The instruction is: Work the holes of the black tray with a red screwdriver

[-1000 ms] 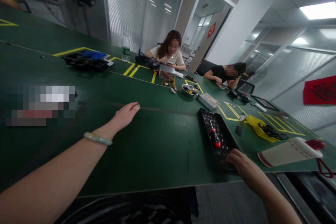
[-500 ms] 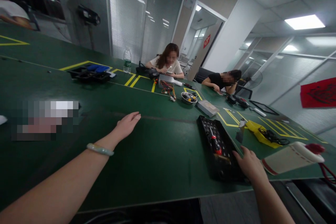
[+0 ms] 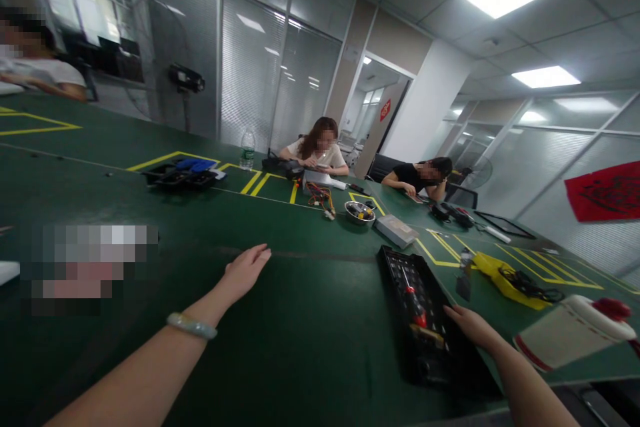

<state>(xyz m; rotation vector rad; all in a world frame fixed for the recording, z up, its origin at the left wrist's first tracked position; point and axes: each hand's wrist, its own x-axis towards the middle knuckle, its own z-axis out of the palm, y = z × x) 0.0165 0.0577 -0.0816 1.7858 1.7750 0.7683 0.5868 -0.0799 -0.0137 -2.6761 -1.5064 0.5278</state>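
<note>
My left hand (image 3: 245, 271) lies flat on the green table (image 3: 310, 320), fingers stretched out, holding nothing; a pale bangle (image 3: 192, 326) sits on its wrist. My right hand (image 3: 470, 325) rests with extended fingers on the right edge of a black tool tray (image 3: 425, 320). Inside the tray lies a red-handled screwdriver (image 3: 413, 303) with several bits around it.
A white and red cloth bag (image 3: 575, 333) and a yellow pouch with cables (image 3: 510, 277) lie to the right. Farther off are a metal bowl (image 3: 359, 212), a grey box (image 3: 397, 230), a water bottle (image 3: 247, 149) and black trays (image 3: 180, 175). Two people sit at the far side.
The view has tilted upward, showing more ceiling. My right hand slid forward along the tray's right edge. My left hand stayed flat in place.
</note>
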